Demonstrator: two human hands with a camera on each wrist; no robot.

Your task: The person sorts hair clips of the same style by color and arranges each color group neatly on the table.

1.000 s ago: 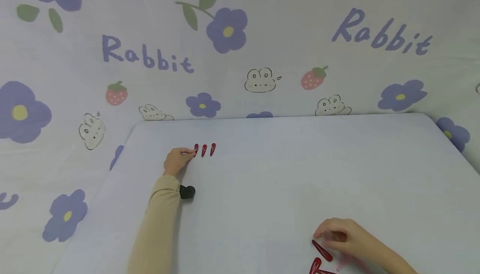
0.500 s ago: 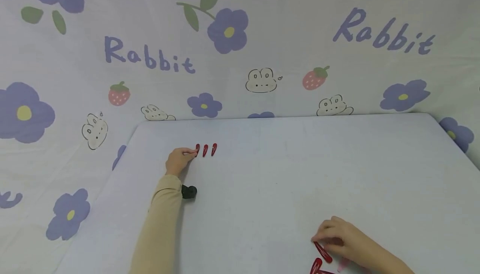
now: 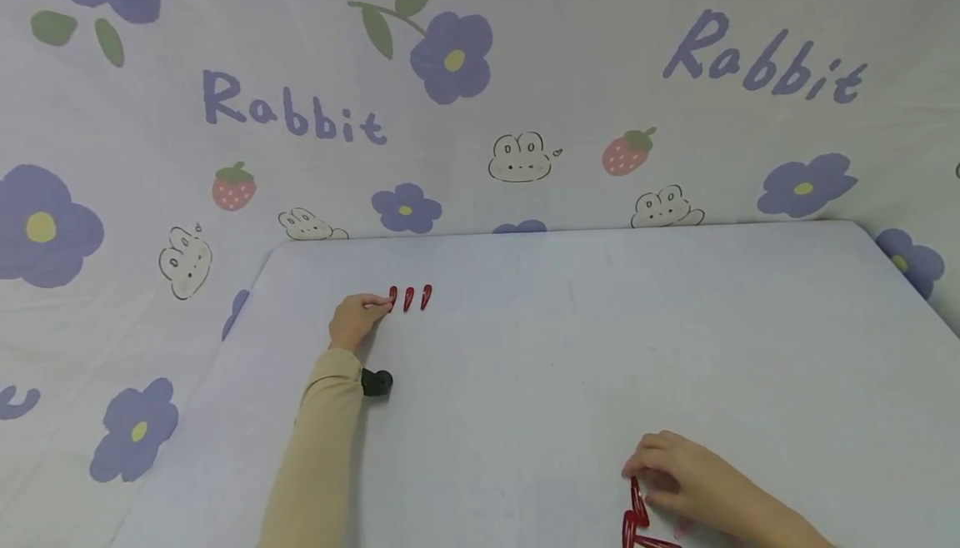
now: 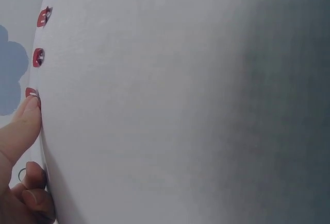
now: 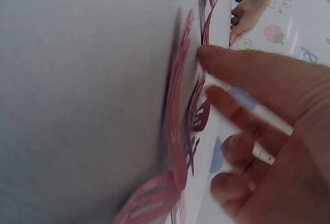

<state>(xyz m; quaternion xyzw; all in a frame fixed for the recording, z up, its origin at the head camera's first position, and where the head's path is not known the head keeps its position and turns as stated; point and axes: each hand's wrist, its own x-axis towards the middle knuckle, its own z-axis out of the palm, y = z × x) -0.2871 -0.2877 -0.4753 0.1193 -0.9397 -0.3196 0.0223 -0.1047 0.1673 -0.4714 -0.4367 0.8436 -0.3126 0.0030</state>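
Three dark red snap hair clips stand in a short row at the far left of the table. My left hand [image 3: 356,321] has thumb and finger on the leftmost hair clip [image 3: 393,292]; the left wrist view shows the thumb [image 4: 27,121] over its end. Beside it are the middle hair clip [image 3: 408,299] and the right hair clip [image 3: 427,296]. Near the front edge, my right hand [image 3: 693,477] has its fingers curled about the tip of another red hair clip [image 3: 638,504]. Its lower end meets a second red hair clip [image 3: 628,530].
One more red hair clip [image 3: 658,543] lies at the bottom edge of the head view. Pink hair clips [image 5: 177,110] lie beside the right hand, partly hidden from the head view. A black wrist camera [image 3: 377,382] sits on my left wrist. A patterned cloth [image 3: 570,98] hangs behind the white table [image 3: 525,381].
The red hair clip at my right hand has turned from slanting to nearly upright in the head view, its lower end swinging left against its neighbour. My left hand stays at the row.
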